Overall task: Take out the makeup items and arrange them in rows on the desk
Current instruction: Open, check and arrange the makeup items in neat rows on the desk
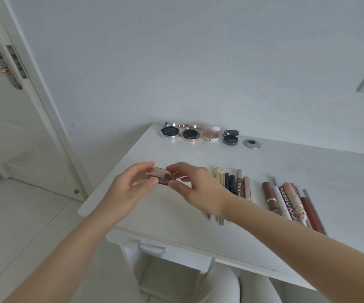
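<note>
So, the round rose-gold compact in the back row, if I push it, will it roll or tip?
The rose-gold compact probably slides rather than rolls, since it lies flat on the desk. Its lid stands open, so a push from the front may tip or close it.

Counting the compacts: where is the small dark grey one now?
In the head view, the small dark grey compact sits open at the desk's far edge, between the pink compact and the grey cable grommet.

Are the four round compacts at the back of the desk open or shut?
Open. Each of the round compacts has its lid tipped up behind the base, showing the dark or pink inside, on the desk.
</note>
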